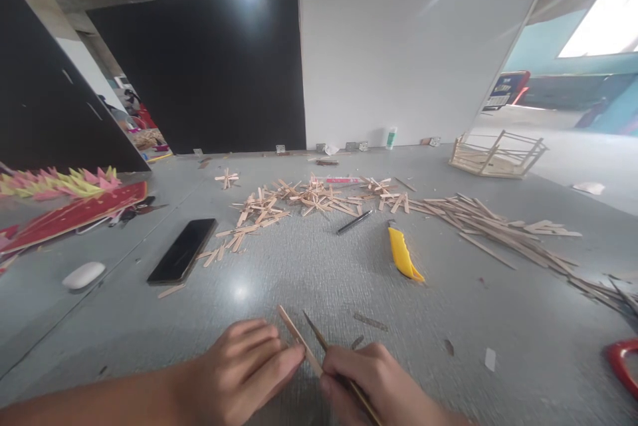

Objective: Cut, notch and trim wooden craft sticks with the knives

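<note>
A flat wooden craft stick [293, 327] slants between my hands near the table's front edge. My left hand [249, 369] is closed, its thumb and fingertips pinching the stick from the left. My right hand [371, 379] is closed around a slim brass-coloured tool [319, 334] with a dark pointed tip, perhaps a thin brush; its exact kind is unclear. The tool's tip points away from me, just right of the stick. The stick's near end reaches my right fingertips, which seem to touch it. Beyond my hands lie a yellow utility knife [403, 254] and a black pen [355, 221].
Short stick pieces [314, 197] are heaped mid-table, long thin strips [473, 220] to the right. A black phone [183, 252] and white earbud-like case [84, 275] lie left. A small wooden frame [498, 157] stands far right; a red handle [622, 363] edges in. Upright boards [389, 60] close the back.
</note>
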`<state>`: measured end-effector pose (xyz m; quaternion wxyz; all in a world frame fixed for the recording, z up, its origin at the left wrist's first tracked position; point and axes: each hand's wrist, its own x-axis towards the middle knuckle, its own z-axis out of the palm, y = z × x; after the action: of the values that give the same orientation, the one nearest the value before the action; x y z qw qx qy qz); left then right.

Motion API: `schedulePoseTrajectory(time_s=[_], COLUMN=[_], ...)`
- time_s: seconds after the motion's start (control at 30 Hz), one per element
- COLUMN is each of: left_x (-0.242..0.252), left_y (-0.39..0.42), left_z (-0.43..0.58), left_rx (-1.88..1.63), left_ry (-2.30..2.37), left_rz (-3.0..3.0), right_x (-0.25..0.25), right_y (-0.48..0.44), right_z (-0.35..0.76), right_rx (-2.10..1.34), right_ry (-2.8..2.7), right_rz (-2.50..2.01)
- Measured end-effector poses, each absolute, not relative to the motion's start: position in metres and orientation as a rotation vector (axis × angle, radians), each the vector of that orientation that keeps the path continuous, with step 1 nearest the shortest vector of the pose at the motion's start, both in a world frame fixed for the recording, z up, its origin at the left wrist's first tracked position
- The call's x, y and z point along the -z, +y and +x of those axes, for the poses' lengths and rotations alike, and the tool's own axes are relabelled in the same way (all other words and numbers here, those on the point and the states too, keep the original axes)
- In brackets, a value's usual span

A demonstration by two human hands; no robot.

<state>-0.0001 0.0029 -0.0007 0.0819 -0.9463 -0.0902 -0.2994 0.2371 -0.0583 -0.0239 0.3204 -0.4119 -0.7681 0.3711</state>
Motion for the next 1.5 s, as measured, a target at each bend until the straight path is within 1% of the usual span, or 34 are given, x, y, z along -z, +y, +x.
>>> schedulePoseTrajectory(time_s=[0.23,0.43,0.53,0.77,0.93,1.2,1.5], left_x=[0.003,0.006,0.005,-0.005,-0.002,0.006,0.005], left_y=[0.005,0.004,0.004,0.002,0.003,0.000,0.000], left_z=[0.001,-0.001,0.001,0.007,0.009,0.006,0.010], left_rx=[0.927,0.851,0.887,0.870,0.894,0.829,0.869], left_ry=[-0.165,-0.075,-0.030,-0.053,-0.060,-0.049,-0.040], left_rz=[-2.666,-2.580,-2.554,-2.591,-2.569,-2.554,-2.566], right_x=[0.024,0.026,0.026,0.027,0.027,0.030,0.035], right_y=[-0.059,-0.059,-0.059,-0.059,-0.059,-0.058,-0.057], right_z=[0.237,0.236,0.237,0.238,0.236,0.237,0.237], right_rx=[-0.974,-0.966,-0.950,-0.924,-0.914,-0.926,-0.898], right_ry=[-2.027,-2.039,-2.036,-2.040,-2.050,-2.098,-2.121], right_rz=[-1.089,-1.090,-1.093,-1.090,-1.059,-1.009,-0.972])
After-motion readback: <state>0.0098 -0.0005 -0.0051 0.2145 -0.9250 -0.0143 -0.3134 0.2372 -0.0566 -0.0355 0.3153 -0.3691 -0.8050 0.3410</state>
